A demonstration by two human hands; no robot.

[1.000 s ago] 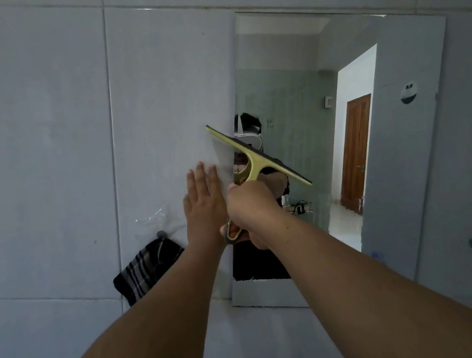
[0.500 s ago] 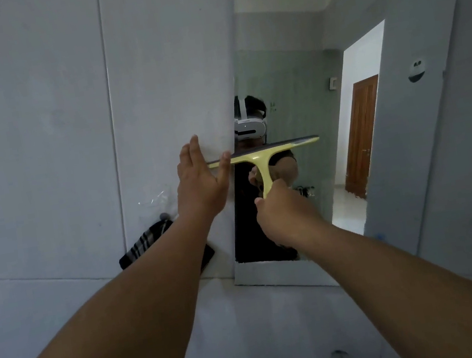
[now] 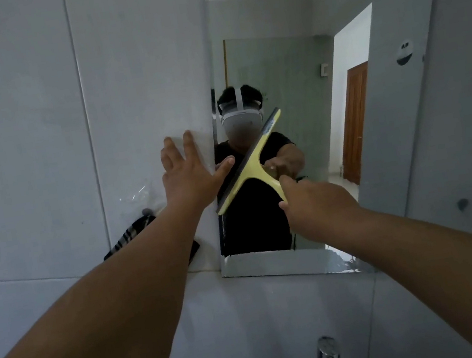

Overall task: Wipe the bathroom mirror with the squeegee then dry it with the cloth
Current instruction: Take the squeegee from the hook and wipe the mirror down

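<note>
The bathroom mirror point(image 3: 286, 56) hangs on the tiled wall and reflects a person in a black shirt. My right hand point(image 3: 319, 202) grips the handle of a yellow squeegee point(image 3: 252, 165), whose dark blade lies tilted against the mirror's lower left part, upper end to the right. My left hand point(image 3: 189, 177) rests flat with fingers spread on the wall tile at the mirror's left edge, its thumb next to the blade. A dark striped cloth point(image 3: 132, 235) hangs from a wall hook, partly hidden behind my left forearm.
A chrome tap point(image 3: 326, 356) rises at the bottom edge below the mirror. A small dark hook point(image 3: 463, 203) sits on the wall right of the mirror. A round sticker point(image 3: 404, 52) is near the mirror's upper right.
The squeegee blade has turned from level to a steep tilt, its left end swinging down. My right hand moved to the right. The view has dropped, showing more of the tap.
</note>
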